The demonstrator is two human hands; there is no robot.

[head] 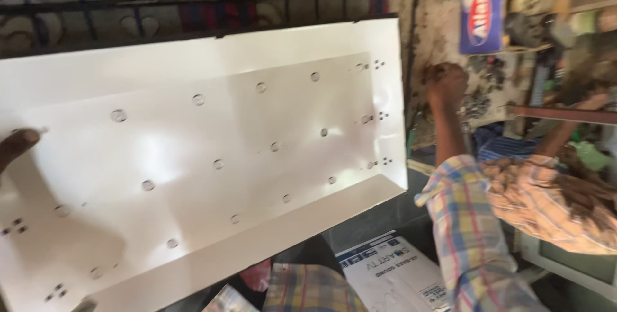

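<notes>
A large white panel [193,158] with shallow raised sides lies tilted across the view. Rows of small clear round lenses [218,163] and clusters of tiny holes dot it. My left hand [18,145] comes in from the left border and holds the panel at its left end; only its fingers show. My right hand [445,84], in a checked sleeve, reaches past the panel's right end with fingers curled. It is over a dusty surface next to a pile of small dark parts [479,97]. Whether it grips anything is hidden.
A dark metal grille [193,0] runs behind the panel. Clutter fills the top right: a blue and white box [481,10], tools and scraps. A white carton [392,273] lies on the floor below. Orange checked cloth [546,203] is at right.
</notes>
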